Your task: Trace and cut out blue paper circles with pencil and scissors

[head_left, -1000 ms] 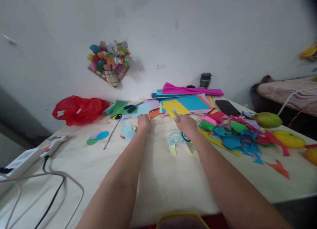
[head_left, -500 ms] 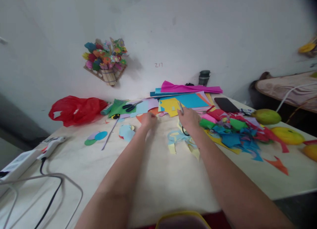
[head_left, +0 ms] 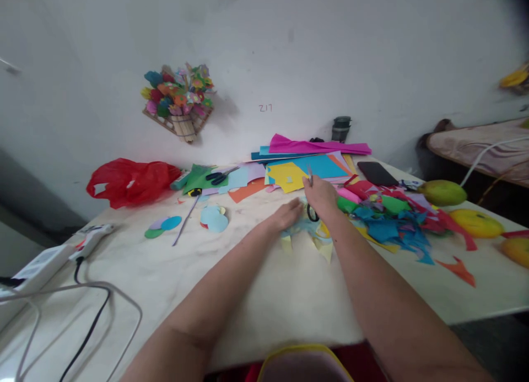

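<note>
My right hand (head_left: 321, 197) is closed around a pair of scissors; the metal blades (head_left: 311, 174) point away from me and a black handle loop (head_left: 313, 213) shows below the palm. Beside it, my left hand (head_left: 287, 215) reaches low over the table with fingers stretched out, at the edge of pale blue paper scraps (head_left: 303, 227). Pale yellow scraps (head_left: 324, 248) lie among these, partly under the right wrist. Just beyond both hands is a yellow paper sheet (head_left: 285, 176). To the left sits a small stack of light blue paper circles (head_left: 215, 219).
Colourful scraps (head_left: 384, 227) are heaped at right, near a phone (head_left: 377, 174) and mangoes (head_left: 475, 224). Black-handled scissors (head_left: 222, 176) rest on sheets at the back. A red plastic bag (head_left: 132, 181), loose paper circles (head_left: 171, 222) and a power strip (head_left: 41, 269) with cables stand left.
My left hand has moved right, from near the orange sheet to the pale blue scraps beside my right hand. My right hand still holds the scissors, in nearly the same place.
</note>
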Demonstrator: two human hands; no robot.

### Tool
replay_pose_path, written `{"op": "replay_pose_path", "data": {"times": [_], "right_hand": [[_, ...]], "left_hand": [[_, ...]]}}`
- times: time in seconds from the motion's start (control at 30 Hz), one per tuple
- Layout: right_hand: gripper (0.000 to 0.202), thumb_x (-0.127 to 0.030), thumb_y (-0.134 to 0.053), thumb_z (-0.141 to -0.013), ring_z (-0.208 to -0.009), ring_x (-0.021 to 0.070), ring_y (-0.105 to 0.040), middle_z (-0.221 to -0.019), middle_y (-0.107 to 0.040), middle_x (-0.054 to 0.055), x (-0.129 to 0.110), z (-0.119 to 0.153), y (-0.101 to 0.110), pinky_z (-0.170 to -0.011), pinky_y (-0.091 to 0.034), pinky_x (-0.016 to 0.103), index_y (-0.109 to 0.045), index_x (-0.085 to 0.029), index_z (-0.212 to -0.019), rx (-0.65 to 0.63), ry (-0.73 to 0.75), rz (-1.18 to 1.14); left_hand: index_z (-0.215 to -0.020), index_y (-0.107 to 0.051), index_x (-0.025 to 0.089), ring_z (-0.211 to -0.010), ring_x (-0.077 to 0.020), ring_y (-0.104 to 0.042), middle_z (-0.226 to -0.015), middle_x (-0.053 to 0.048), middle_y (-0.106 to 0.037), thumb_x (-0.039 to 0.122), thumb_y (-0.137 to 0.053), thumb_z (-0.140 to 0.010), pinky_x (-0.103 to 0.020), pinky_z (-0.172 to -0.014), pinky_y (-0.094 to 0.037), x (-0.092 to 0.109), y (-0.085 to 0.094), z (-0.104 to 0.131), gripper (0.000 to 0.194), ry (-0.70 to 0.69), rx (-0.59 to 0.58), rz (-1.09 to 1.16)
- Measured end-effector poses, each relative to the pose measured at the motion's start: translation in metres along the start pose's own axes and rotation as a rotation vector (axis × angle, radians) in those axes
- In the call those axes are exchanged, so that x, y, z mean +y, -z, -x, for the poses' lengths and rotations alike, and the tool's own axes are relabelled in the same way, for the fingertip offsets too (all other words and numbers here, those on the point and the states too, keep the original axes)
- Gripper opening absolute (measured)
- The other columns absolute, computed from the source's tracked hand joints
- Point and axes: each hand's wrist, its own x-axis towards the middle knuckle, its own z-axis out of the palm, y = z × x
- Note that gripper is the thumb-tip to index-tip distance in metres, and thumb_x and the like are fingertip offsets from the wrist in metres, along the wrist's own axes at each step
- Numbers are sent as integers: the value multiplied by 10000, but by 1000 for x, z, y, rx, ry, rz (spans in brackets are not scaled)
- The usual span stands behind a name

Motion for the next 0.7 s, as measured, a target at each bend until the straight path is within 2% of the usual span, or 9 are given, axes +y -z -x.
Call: {"op": "replay_pose_path", "data": {"times": [0.07, 0.17, 0.27, 0.37, 0.47, 0.53, 0.57, 0.63, 0.7], "right_hand": [[453, -426, -290, -873, -920, 283, -590, -920, -645, 175, 4, -3, -1, -739, -402, 354, -591, -121, -1022, 17, -20, -38], [454, -434, -294, -871, -888, 250, -601, -890, -655, 160, 10, -8, -4, -717, -412, 318, -610, -128, -983, 36, -40, -168], [447, -437, -296, -868, -802, 215, -616, -775, -665, 124, 14, -12, -9, -668, -418, 282, -622, -138, -930, 29, -50, -331], [428, -441, -315, -856, -723, 206, -615, -669, -654, 93, 15, -14, -13, -627, -415, 278, -620, -142, -891, -6, -64, -434], [404, -450, -340, -841, -674, 197, -608, -628, -644, 76, 14, -13, -15, -599, -408, 276, -611, -151, -856, -33, -73, -468], [392, -454, -350, -836, -643, 188, -604, -622, -639, 69, 13, -13, -17, -583, -407, 271, -603, -155, -843, -32, -69, -475], [388, -454, -350, -835, -621, 181, -601, -619, -637, 65, 13, -13, -18, -572, -406, 269, -597, -155, -837, -26, -64, -485], [380, -452, -348, -836, -562, 166, -592, -604, -630, 54, 14, -14, -20, -544, -403, 261, -586, -156, -827, -15, -57, -525], [369, -445, -345, -837, -493, 148, -575, -583, -620, 40, 14, -14, -21, -508, -396, 252, -575, -157, -824, -10, -67, -589]], "left_hand": [[-1215, -491, 149, -1035, -217, -530, -1126, -85, -599, 303, -474, -790, -333, -902, -374, 11, -15, -2, 452, -51, -127, 267], [-1164, -530, 127, -1014, -213, -552, -1109, -115, -606, 261, -506, -756, -333, -880, -388, 13, -8, -7, 430, -12, 29, 374], [-1020, -611, 140, -1017, -233, -552, -1052, -119, -631, 254, -493, -764, -345, -885, -381, -1, 28, -6, 304, 11, 291, 63], [-1023, -608, 132, -1046, -292, -532, -1097, -158, -600, 220, -520, -741, -392, -885, -372, -20, 64, 7, 308, 209, 459, -364], [-1118, -547, 93, -1238, -341, -341, -1279, -219, -450, 258, -548, -736, -442, -991, -251, -30, 71, 21, 416, 343, 436, -573], [-1171, -507, 101, -1305, -333, -206, -1370, -203, -339, 327, -529, -758, -459, -1031, -160, -26, 58, 27, 471, 346, 419, -582], [-1186, -494, 91, -1310, -329, -192, -1379, -202, -325, 364, -501, -777, -454, -1032, -161, -21, 49, 27, 492, 321, 348, -563], [-1188, -503, 95, -1258, -297, -324, -1328, -183, -414, 403, -433, -814, -399, -1006, -250, -6, 30, 25, 490, 207, 144, -432], [-1198, -514, 160, -1155, -237, -464, -1257, -111, -516, 437, -363, -841, -324, -939, -346, 8, 20, 21, 476, 31, 16, -265]]}}
